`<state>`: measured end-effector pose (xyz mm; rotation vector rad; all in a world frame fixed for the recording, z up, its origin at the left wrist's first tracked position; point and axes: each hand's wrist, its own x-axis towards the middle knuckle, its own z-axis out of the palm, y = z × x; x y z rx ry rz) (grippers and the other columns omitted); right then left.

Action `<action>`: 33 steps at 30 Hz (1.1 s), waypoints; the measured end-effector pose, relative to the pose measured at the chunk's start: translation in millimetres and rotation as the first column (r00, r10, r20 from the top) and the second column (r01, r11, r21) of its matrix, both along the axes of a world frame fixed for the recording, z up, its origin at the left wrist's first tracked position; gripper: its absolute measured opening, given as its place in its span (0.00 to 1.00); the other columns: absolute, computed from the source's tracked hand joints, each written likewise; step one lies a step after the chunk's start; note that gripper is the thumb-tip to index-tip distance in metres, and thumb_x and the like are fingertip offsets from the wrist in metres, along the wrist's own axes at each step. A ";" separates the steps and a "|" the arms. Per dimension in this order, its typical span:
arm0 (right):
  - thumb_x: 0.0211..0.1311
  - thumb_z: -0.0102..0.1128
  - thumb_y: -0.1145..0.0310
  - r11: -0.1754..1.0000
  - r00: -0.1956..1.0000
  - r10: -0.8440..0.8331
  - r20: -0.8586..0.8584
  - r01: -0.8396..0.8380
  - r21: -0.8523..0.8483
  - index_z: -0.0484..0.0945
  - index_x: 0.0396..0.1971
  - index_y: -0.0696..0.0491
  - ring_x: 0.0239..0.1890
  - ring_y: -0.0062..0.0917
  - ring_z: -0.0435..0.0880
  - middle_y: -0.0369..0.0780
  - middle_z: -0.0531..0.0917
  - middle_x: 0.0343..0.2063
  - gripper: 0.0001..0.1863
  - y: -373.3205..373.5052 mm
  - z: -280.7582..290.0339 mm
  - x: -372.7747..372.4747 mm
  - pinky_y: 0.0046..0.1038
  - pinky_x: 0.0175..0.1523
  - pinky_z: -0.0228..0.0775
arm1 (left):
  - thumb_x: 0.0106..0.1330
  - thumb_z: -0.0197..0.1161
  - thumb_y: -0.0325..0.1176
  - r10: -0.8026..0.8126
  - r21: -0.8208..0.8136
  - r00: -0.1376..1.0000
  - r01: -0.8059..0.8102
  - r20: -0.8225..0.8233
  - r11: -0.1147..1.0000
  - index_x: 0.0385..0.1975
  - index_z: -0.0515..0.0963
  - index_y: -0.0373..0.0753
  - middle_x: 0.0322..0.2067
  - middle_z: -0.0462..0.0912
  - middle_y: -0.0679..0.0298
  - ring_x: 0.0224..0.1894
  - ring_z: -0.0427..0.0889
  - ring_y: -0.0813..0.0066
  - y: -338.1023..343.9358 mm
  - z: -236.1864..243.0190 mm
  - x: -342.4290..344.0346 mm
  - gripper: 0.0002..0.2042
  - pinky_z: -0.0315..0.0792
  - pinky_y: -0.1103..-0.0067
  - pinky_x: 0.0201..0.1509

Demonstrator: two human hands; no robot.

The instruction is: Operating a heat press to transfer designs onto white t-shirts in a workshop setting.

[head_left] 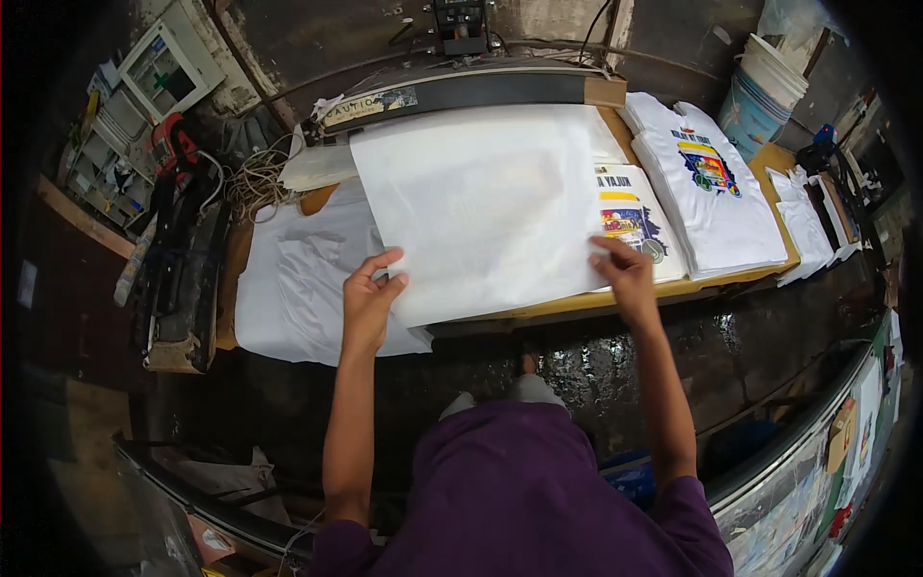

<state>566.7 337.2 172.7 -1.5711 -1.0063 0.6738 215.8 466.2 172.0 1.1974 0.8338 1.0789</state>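
Observation:
A large white sheet is stretched between my two hands above the table, its far end reaching the dark bar at the back. My left hand pinches its left edge near the close corner, thumb and fingers together. On the opposite edge, my right hand grips it the same way. Under the left part of the sheet lies a rumpled white cloth that hangs over the table's front. To the right, a stack of sheets with a colourful print is partly covered by the sheet I hold.
Folded white T-shirts with a colourful print are stacked at the right. A long dark machine bar runs along the back. White buckets stand at the back right, coiled cord lies at the left. Below is a wet dark floor.

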 end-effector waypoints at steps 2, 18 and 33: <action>0.51 0.67 0.74 0.998 0.975 0.022 0.223 -0.034 0.049 0.83 0.43 0.57 0.30 0.16 0.75 0.37 0.84 0.31 0.16 26.8 -33.5 7.7 0.20 0.39 0.68 | 0.60 0.60 0.16 0.066 -0.047 0.992 -0.072 -0.104 0.996 0.51 0.75 0.29 0.46 0.79 0.57 0.43 0.79 0.76 23.6 -18.3 13.9 0.17 0.74 0.82 0.49; 0.46 0.67 0.72 0.980 0.752 0.078 0.655 0.062 -0.188 0.81 0.42 0.61 0.35 0.37 0.84 0.48 0.80 0.41 0.19 172.1 -8.1 19.2 0.36 0.41 0.77 | 0.48 0.66 0.27 0.208 0.344 0.507 0.189 -0.836 0.920 0.48 0.79 0.35 0.46 0.80 0.53 0.46 0.79 0.55 195.8 -13.3 49.0 0.22 0.73 0.69 0.50; 0.61 0.56 0.50 0.992 0.378 0.011 0.926 -0.119 0.036 0.68 0.62 0.47 0.69 0.44 0.58 0.43 0.66 0.65 0.31 111.0 -44.4 -49.6 0.50 0.71 0.44 | 0.62 0.59 0.48 0.526 0.679 0.432 0.520 -0.732 0.518 0.64 0.65 0.44 0.68 0.59 0.58 0.69 0.55 0.47 49.4 -36.1 105.8 0.31 0.45 0.51 0.70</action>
